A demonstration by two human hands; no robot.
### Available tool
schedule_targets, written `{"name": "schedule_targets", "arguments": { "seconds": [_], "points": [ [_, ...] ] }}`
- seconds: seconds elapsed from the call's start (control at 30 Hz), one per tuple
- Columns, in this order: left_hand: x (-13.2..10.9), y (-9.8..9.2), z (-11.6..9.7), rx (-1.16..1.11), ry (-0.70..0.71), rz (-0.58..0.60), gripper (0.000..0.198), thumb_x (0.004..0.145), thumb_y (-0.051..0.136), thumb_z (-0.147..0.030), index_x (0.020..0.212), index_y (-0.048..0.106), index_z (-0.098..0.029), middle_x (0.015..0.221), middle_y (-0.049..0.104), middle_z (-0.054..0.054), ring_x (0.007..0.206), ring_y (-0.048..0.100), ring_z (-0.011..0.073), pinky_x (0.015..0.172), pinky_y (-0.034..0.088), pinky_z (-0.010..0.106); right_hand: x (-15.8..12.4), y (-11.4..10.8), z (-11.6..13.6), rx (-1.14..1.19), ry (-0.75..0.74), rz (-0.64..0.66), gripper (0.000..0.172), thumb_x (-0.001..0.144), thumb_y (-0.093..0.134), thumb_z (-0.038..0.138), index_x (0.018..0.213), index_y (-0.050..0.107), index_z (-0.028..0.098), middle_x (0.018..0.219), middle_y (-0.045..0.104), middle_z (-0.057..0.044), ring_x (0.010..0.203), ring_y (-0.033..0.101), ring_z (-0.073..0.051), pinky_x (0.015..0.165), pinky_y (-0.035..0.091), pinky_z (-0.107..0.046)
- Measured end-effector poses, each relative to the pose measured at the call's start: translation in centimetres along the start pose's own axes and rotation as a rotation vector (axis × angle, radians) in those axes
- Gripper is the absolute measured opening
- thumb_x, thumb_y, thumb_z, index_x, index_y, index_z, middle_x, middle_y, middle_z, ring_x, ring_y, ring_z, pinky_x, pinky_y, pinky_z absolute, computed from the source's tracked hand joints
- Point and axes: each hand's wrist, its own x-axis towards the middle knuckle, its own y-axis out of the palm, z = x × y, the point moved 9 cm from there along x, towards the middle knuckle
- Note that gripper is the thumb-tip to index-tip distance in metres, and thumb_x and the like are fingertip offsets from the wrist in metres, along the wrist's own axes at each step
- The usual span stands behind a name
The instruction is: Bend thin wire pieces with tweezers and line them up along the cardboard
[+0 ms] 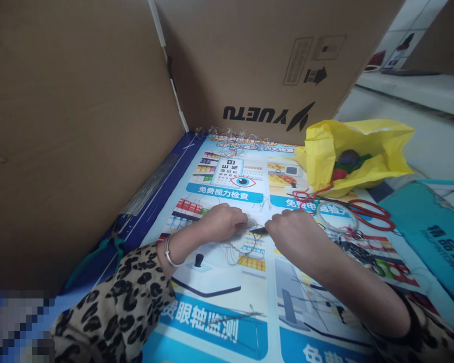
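My left hand is closed, its fingers pinching a thin wire that loops below and to the right of the fingertips. Facing it, my right hand is a fist around a dark pointed tool. Only the tool's tapered tip shows, directed left at the wire; whether the two touch I cannot tell. Just beyond the hands lies a small piece of bent wire. Closer to me, several straight thin wires rest on the printed poster sheet.
Cardboard walls stand at the left and back. Teal-handled pliers and a bundle of wires lie at left. On the right are a yellow bag, red-handled scissors, a wire coil and a teal box.
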Motion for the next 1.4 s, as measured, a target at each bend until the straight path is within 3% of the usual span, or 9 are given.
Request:
{"name": "schedule_targets", "arguments": {
  "seconds": [0.37, 0.53, 0.83, 1.4],
  "points": [
    [-0.2, 0.0, -0.1, 0.009, 0.010, 0.009, 0.018, 0.083, 0.043, -0.023, 0.080, 0.060, -0.018, 0.075, 0.062, 0.002, 0.071, 0.056, 0.0132, 0.069, 0.038, 0.027, -0.4, -1.3, 0.1, -0.008, 0.022, -0.054, 0.016, 0.071, 0.048, 0.006, 0.066, 0.060, 0.016, 0.065, 0.062, -0.007, 0.059, 0.056, -0.018, 0.050, 0.027, -0.027],
    [-0.2, 0.0, 0.2, -0.015, -0.013, -0.001, 0.023, 0.086, 0.039, -0.024, 0.080, 0.060, -0.018, 0.077, 0.063, 0.003, 0.072, 0.056, 0.0134, 0.070, 0.038, 0.027, -0.2, -0.6, -0.5, -0.010, 0.056, 0.007, 0.016, 0.072, 0.048, 0.008, 0.068, 0.062, 0.017, 0.067, 0.062, -0.008, 0.062, 0.058, -0.020, 0.050, 0.027, -0.028],
    [-0.2, 0.1, 0.4, -0.042, -0.022, -0.003, 0.022, 0.087, 0.040, -0.024, 0.084, 0.061, -0.018, 0.081, 0.064, 0.003, 0.077, 0.057, 0.0141, 0.075, 0.039, 0.028, 0.1, -0.1, 0.1, -0.013, 0.027, -0.015, 0.018, 0.072, 0.047, 0.007, 0.067, 0.061, 0.017, 0.067, 0.062, -0.008, 0.066, 0.057, -0.020, 0.057, 0.030, -0.029],
    [-0.2, 0.2, 0.5, -0.145, -0.031, -0.004, 0.016, 0.082, 0.046, -0.019, 0.081, 0.062, -0.018, 0.079, 0.065, 0.000, 0.076, 0.056, 0.0122, 0.074, 0.039, 0.026, 0.2, 0.4, -0.2, 0.007, 0.041, 0.008, 0.020, 0.072, 0.046, 0.004, 0.068, 0.061, 0.016, 0.067, 0.063, -0.009, 0.063, 0.059, -0.021, 0.052, 0.031, -0.027]
  ]
}}
